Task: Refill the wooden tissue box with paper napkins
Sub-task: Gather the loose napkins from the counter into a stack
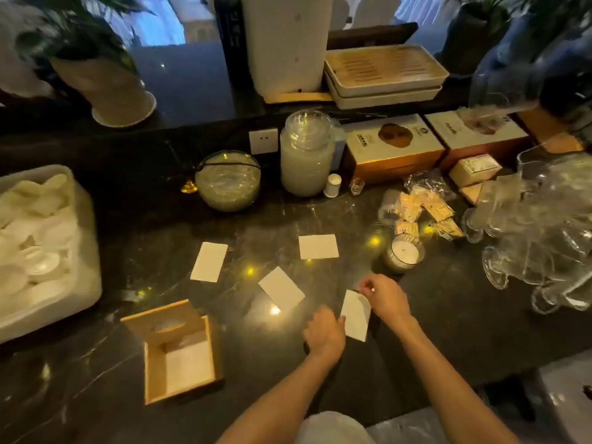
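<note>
My left hand (325, 334) and right hand (386, 296) pinch one white napkin (355, 315) near the worktop's (448, 315) front edge.

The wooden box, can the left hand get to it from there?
Probably yes. The wooden box lies open on the counter to the left of the left hand, with only bare dark counter between them, though that hand is touching a napkin.
</note>
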`<act>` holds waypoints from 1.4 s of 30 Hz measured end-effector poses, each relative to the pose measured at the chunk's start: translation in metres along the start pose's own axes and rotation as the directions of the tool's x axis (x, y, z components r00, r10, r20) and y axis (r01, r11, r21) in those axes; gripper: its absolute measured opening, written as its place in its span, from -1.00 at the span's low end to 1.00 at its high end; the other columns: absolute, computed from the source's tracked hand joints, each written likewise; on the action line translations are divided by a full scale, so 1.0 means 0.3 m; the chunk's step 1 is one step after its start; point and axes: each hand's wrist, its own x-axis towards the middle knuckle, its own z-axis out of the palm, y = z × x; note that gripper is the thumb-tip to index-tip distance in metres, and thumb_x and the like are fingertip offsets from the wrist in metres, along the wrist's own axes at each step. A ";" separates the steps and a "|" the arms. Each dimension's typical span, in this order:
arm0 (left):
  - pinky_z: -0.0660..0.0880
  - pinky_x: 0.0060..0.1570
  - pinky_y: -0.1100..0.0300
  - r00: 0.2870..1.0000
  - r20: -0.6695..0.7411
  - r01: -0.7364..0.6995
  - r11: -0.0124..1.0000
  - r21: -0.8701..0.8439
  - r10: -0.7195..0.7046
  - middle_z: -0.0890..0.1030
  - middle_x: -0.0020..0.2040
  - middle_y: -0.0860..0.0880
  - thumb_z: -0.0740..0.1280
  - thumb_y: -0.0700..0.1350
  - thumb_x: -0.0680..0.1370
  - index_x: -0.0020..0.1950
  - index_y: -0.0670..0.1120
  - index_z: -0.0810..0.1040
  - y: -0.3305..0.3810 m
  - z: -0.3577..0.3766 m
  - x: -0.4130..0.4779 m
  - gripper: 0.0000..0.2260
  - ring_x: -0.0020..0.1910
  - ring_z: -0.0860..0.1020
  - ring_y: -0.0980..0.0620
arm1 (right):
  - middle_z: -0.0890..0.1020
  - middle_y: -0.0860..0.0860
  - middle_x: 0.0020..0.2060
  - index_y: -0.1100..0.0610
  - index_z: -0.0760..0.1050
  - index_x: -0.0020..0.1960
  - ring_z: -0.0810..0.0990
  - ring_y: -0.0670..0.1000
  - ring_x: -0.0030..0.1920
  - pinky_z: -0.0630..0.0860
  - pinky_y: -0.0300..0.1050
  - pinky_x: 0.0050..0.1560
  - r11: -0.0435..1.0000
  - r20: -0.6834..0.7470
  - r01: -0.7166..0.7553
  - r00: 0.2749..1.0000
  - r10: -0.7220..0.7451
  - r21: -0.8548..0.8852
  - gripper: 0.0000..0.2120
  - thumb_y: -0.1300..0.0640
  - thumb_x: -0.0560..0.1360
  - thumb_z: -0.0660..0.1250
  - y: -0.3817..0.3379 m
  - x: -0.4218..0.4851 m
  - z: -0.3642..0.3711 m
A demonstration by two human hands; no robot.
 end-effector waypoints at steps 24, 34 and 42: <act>0.53 -0.04 -0.02 0.985 -0.016 -0.169 0.948 -0.270 0.172 0.53 -0.01 -0.08 0.20 -0.22 0.58 -0.07 0.06 0.36 -0.233 -0.073 0.011 -0.83 -0.03 0.50 -0.07 | 0.46 -0.01 0.13 -0.05 0.35 0.41 0.40 0.01 0.19 0.44 -0.04 0.22 0.975 0.300 0.112 0.939 -0.166 0.191 -0.47 0.12 0.49 0.41 -0.143 -0.112 0.182; 0.47 -0.04 0.19 0.977 -0.084 -0.211 0.918 -0.335 0.194 0.51 0.11 -0.11 0.23 -0.28 0.58 0.42 0.01 0.27 -0.294 -0.446 0.192 -0.56 0.05 0.50 0.01 | 0.64 -0.07 -0.18 0.05 0.59 -0.06 0.63 -0.03 -0.12 0.56 -0.08 -0.10 0.840 0.256 0.116 0.922 -0.289 0.530 -0.93 0.20 0.51 0.40 -0.411 -0.017 0.180; 0.48 0.04 0.07 0.986 -0.037 -0.162 0.986 -0.046 0.160 0.60 0.13 -0.18 0.30 -0.31 0.54 0.14 -0.16 0.53 -0.215 -0.423 0.409 -0.81 0.13 0.56 -0.13 | 0.62 0.02 -0.18 0.09 0.50 -0.10 0.61 0.00 -0.18 0.58 -0.05 -0.21 0.898 0.221 -0.049 0.974 -0.054 0.438 -0.90 0.17 0.47 0.43 -0.450 0.050 0.214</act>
